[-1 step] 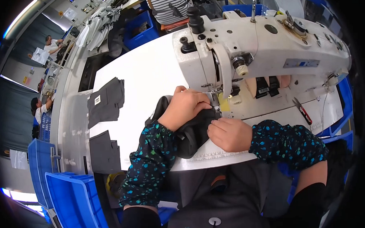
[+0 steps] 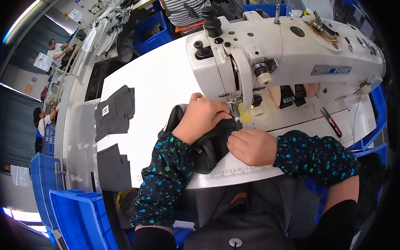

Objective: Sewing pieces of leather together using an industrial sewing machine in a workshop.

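Observation:
A piece of dark grey fabric point(image 2: 216, 146) lies bunched on the white table just left of the sewing machine's presser foot point(image 2: 235, 110). Over its upper part sits my left hand point(image 2: 202, 118), thumb and fingers pinched on the cloth close to the foot. My right hand point(image 2: 252, 147) is closed on the fabric's right edge, just below the foot, with its fingers curled under. The white sewing machine point(image 2: 277, 56) stands over the fabric at the right. Both forearms wear dark patterned sleeve covers. The fingertips partly hide the cloth's edge.
Two stacks of grey cut fabric pieces point(image 2: 115, 108) lie at the table's left. Red-handled thread snips point(image 2: 333, 123) rest right of the needle area, and dark labelled pieces point(image 2: 287, 97) lie under the machine arm. Blue bins point(image 2: 82, 226) stand lower left. Other people work farther off.

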`<state>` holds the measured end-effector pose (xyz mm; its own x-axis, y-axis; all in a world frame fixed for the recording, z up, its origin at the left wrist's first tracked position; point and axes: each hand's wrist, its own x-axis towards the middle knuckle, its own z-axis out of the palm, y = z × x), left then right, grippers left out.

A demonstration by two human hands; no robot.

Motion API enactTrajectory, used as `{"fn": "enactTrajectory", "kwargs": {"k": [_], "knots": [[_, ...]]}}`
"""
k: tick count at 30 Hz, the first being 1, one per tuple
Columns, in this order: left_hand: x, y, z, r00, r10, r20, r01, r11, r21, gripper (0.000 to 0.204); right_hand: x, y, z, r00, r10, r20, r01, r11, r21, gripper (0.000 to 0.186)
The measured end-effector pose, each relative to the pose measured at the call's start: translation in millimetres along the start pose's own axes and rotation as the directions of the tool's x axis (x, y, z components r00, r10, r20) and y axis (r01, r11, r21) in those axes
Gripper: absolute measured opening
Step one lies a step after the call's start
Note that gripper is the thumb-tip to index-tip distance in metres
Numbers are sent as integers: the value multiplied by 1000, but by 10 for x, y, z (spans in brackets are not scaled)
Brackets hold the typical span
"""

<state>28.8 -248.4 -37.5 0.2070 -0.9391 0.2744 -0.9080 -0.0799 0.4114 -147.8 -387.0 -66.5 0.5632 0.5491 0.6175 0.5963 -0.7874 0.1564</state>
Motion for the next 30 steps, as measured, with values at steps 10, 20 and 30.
{"fn": "enactTrajectory", "kwargs": {"k": [10, 20, 30], "knots": [[31, 109, -150, 992, -118, 39, 113, 987, 117, 19, -88, 56, -25, 1000, 30, 1, -30, 996, 79, 26], [152, -182, 12, 955, -238, 174, 256, 962, -90, 38, -105, 49, -69, 995, 55, 79, -56, 998, 12, 26], [242, -635, 427, 988, 124, -89, -132, 988, -85, 27, -70, 112, -80, 991, 120, 50, -121, 993, 2, 22]]}}
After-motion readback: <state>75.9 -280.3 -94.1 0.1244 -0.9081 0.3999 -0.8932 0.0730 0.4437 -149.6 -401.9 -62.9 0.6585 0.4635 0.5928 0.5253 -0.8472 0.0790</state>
